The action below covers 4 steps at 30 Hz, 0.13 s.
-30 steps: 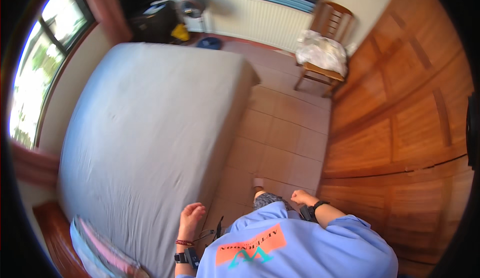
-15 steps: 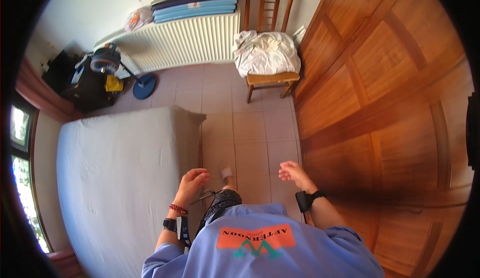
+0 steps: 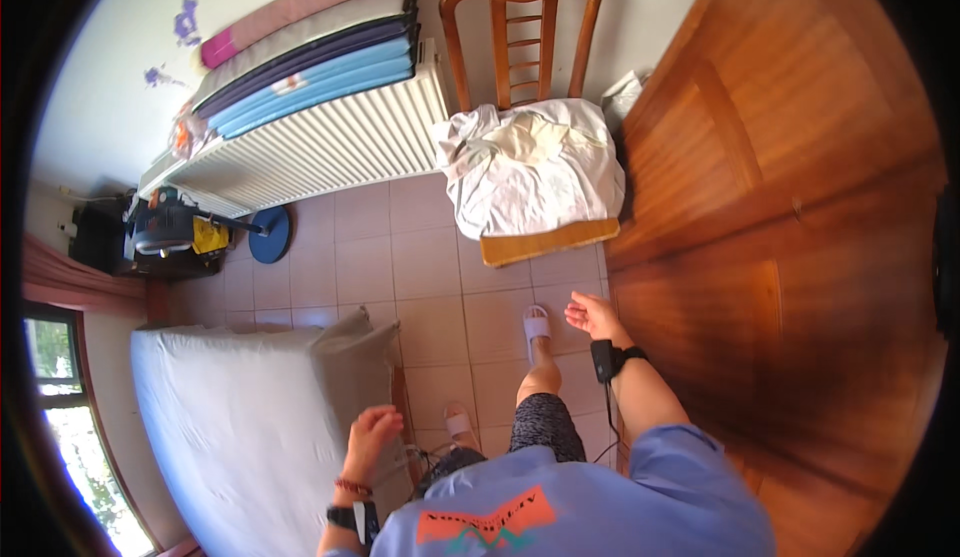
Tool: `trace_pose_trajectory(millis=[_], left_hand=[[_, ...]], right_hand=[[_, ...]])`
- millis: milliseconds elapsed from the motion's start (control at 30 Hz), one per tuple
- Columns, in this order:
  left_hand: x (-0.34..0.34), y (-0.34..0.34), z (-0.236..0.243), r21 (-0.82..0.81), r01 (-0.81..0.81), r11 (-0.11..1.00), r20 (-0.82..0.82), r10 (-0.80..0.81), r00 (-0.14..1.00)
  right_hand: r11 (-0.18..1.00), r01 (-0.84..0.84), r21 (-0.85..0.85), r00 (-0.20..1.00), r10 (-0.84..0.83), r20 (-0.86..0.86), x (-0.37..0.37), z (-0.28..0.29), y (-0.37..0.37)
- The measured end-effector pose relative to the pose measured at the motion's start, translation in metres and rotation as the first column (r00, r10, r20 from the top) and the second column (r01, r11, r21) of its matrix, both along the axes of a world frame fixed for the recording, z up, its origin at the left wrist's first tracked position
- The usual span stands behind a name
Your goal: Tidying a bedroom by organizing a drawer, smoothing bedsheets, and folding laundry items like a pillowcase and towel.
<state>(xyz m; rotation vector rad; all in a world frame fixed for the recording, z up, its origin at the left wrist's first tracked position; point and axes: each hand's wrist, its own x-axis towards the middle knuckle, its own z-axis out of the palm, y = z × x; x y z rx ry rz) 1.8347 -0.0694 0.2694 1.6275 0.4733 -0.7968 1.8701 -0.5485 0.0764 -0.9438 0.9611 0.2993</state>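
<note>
My left hand (image 3: pixel 370 439) hangs loose with fingers curled, holding nothing, just beside the foot corner of the bed with its grey-white sheet (image 3: pixel 250 407). My right hand (image 3: pixel 592 315) is raised in front of me, fingers apart and empty, next to the wooden wardrobe door (image 3: pixel 780 257). Ahead stands a wooden chair (image 3: pixel 525 47) with a crumpled white sheet (image 3: pixel 535 162) piled on its seat. My feet in white slippers (image 3: pixel 536 325) step on the tiled floor toward it.
A white radiator (image 3: pixel 320 147) lines the far wall, with folded blue, purple and pink mats (image 3: pixel 310 52) stacked on top. A blue round stand base (image 3: pixel 268 235) and dark equipment (image 3: pixel 165 237) sit at the left. A window (image 3: pixel 60 397) is left of the bed.
I have turned from the bed toward the chair and walked closer; the chair and radiator now appear larger. Both hands stay empty, the right one lifted further forward.
</note>
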Motion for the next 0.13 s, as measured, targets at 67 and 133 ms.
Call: trace_pose_trajectory(millis=[67,133], left_hand=[[0.004,-0.011,-0.022,0.105,-0.179,0.978,-0.135,0.192,0.972],[0.009,-0.03,-0.026,0.134,-0.214,0.967,-0.269,0.244,0.932]], right_hand=[[0.999,0.042,0.005,0.997,-0.042,-0.065,0.07,-0.043,-0.031],[0.993,0.035,-0.111,0.977,-0.057,-0.205,0.132,-0.079,-0.047]])
